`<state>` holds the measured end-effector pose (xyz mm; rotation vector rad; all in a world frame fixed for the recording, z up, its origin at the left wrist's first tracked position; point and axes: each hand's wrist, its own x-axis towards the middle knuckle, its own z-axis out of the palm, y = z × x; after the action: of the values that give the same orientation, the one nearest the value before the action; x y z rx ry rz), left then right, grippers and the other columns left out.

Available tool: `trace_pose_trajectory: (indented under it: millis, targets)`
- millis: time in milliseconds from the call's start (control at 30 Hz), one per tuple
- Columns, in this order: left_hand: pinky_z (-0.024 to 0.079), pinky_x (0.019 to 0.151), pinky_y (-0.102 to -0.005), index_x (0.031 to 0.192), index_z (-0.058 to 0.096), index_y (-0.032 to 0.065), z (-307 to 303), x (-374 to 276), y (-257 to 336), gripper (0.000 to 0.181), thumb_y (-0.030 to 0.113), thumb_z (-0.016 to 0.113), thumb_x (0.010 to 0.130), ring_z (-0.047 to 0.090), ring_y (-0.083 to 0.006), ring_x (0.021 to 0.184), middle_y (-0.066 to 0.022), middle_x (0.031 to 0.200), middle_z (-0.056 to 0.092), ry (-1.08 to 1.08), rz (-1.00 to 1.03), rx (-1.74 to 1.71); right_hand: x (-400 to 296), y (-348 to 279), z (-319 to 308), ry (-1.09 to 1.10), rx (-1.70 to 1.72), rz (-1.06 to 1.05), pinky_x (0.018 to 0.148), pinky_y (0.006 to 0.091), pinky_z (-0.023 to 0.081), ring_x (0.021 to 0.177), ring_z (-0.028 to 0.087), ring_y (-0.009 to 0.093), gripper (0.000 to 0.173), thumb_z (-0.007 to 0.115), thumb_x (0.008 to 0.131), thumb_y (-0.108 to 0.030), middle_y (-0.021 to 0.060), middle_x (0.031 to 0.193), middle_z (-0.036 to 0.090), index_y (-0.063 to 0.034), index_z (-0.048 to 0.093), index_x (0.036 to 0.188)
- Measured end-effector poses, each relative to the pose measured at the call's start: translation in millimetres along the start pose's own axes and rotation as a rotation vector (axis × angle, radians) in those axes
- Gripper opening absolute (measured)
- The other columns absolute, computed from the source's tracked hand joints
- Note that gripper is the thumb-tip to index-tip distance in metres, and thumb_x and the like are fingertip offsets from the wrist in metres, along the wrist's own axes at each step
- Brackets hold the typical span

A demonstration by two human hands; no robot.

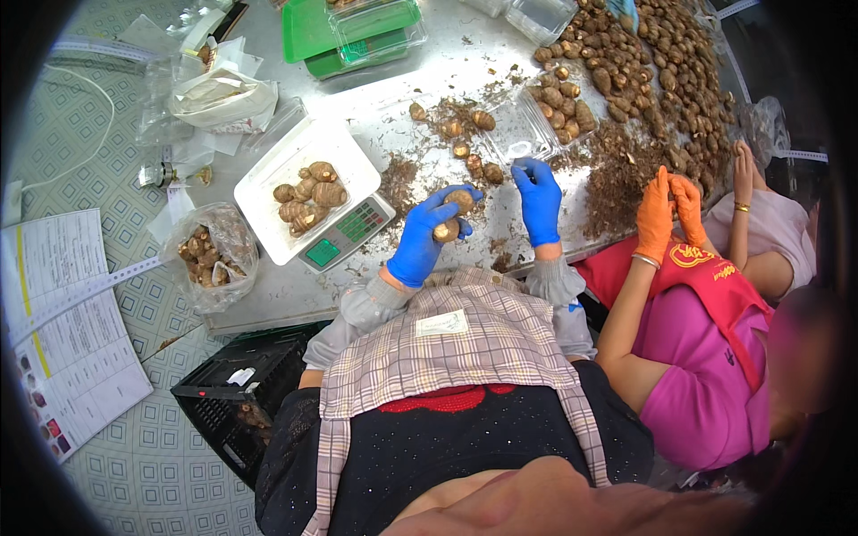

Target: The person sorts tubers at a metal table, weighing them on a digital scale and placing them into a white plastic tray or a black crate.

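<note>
My left hand (421, 236), in a blue glove, holds two small taro corms, an upper one (460, 201) and a lower one (446, 230). My right hand (538, 201), also blue-gloved, is raised with its fingers bent and apart, and I see nothing held in it. Just beyond its fingertips lies a transparent plastic tray (513, 134). A few loose taros (484, 120) and brown peel scraps rest left of that tray. To the left of my hands, a digital scale (355, 224) carries a white pan (261, 231) with several taros (312, 195) in it.
A filled taro tray (563, 104) and a large taro heap (684, 80) lie to the right. Beside me a co-worker's orange-gloved hands (660, 208) are at the table edge. A bag of taros (208, 258), a green scale (312, 33) and a black crate (231, 388) are leftward.
</note>
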<state>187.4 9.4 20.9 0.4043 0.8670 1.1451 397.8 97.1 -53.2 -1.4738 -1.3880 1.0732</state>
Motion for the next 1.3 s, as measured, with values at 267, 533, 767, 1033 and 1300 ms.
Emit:
trace_pose_trajectory:
  millis: [267, 533, 767, 1033, 1300]
  targets:
    - [0.048, 0.067, -0.0282, 0.125, 0.055, 0.001, -10.7, 9.0, 7.0, 0.041, 0.022, 0.056, 0.089, 0.055, -0.014, 0.074, -0.0125, 0.118, 0.062, -0.047, -0.043, 0.057, 105.4, 47.9, 44.7, 0.042, -0.536, -0.289, 0.088, 0.0438, 0.052, 0.1, 0.065, 0.034, 0.047, 0.074, 0.079, -0.021, 0.0147, 0.116, 0.066, -0.0107, 0.063, 0.124]
    - [0.051, 0.067, -0.0271, 0.112, 0.062, 0.003, -24.3, 16.2, 9.9, 0.022, 0.017, 0.056, 0.097, 0.057, -0.0119, 0.077, -0.0084, 0.111, 0.065, 0.071, -0.062, 0.094, 98.4, 27.7, 55.9, -0.08, -0.226, 0.147, 0.084, 0.0359, 0.052, 0.097, 0.067, 0.025, 0.041, 0.07, 0.089, -0.031, 0.0139, 0.109, 0.069, -0.0043, 0.064, 0.12]
    - [0.054, 0.079, -0.0287, 0.137, 0.058, 0.0104, -7.6, 21.4, 18.4, 0.048, 0.013, 0.07, 0.09, 0.062, -0.0131, 0.095, -0.0086, 0.117, 0.065, 0.138, 0.098, 0.603, 12.0, -55.4, 3.4, -0.53, 0.214, 0.202, 0.083, 0.0271, 0.05, 0.094, 0.063, 0.012, 0.041, 0.057, 0.101, -0.032, 0.0054, 0.108, 0.071, -0.0035, 0.063, 0.13]
    - [0.054, 0.086, -0.0294, 0.132, 0.063, 0.0079, 6.9, 3.2, 14.8, 0.046, 0.009, 0.073, 0.087, 0.064, -0.0154, 0.1, -0.0106, 0.123, 0.066, 0.005, 0.257, 0.752, -41.7, -75.3, 5.8, -0.312, 0.308, 0.198, 0.077, 0.0273, 0.053, 0.083, 0.066, 0.012, 0.024, 0.068, 0.093, -0.016, 0.0091, 0.096, 0.073, -0.0005, 0.073, 0.111]
    - [0.053, 0.067, -0.0264, 0.138, 0.057, 0.006, 8.1, -22.4, 17.4, 0.048, 0.012, 0.067, 0.092, 0.059, -0.0103, 0.074, -0.0084, 0.109, 0.065, 0.046, 0.096, 0.395, -43.4, -83.2, 3.2, -0.121, 0.46, 0.261, 0.065, 0.024, 0.049, 0.07, 0.061, 0.01, 0.027, 0.066, 0.095, -0.024, 0.0072, 0.079, 0.07, 0.0024, 0.072, 0.095]
